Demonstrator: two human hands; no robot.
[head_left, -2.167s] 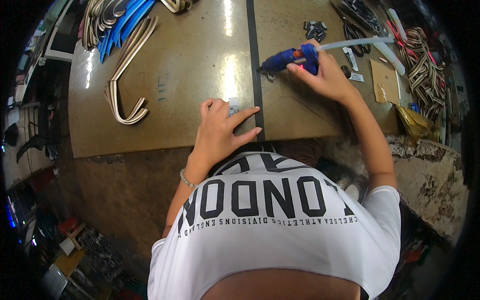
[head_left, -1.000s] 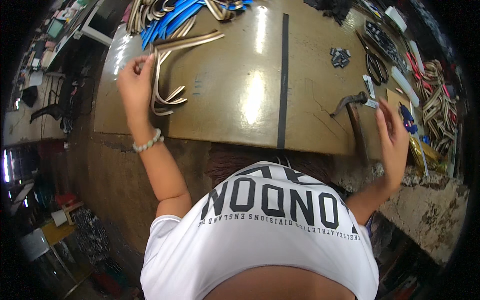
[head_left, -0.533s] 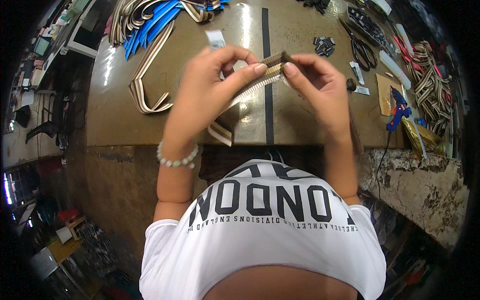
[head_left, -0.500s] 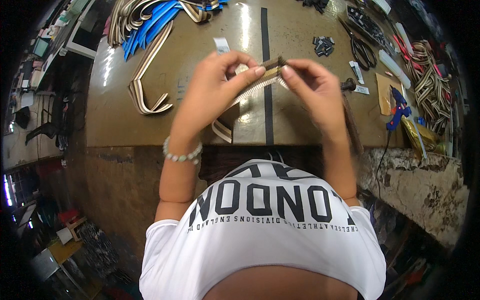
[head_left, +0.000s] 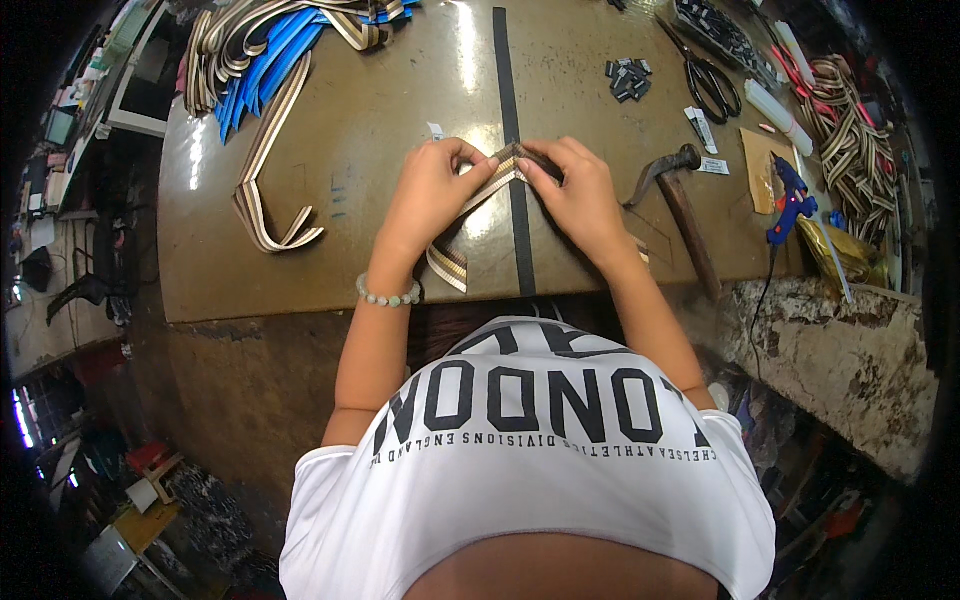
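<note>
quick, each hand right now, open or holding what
Left hand: closed, pinching a brown-and-cream striped woven strap.
Right hand: closed, pinching the same strap beside its bend.

By the look of it, this was a small craft workshop; a scuffed worktable (head_left: 380, 125) spread across twelve o'clock, bearing a bent strap (head_left: 488, 194); striped straps (head_left: 205, 70) and blue strips (head_left: 284, 48) were heaped toward eleven; small dark pieces (head_left: 628, 80) lay at one, scissors (head_left: 690, 64) between one and two, a hammer (head_left: 692, 225) and glue gun (head_left: 791, 187) past two; bare, stained masonry (head_left: 845, 370) showed beyond three.

White shirt (head_left: 550, 495), black lettering (head_left: 512, 393), beaded bracelet (head_left: 386, 299)
</note>
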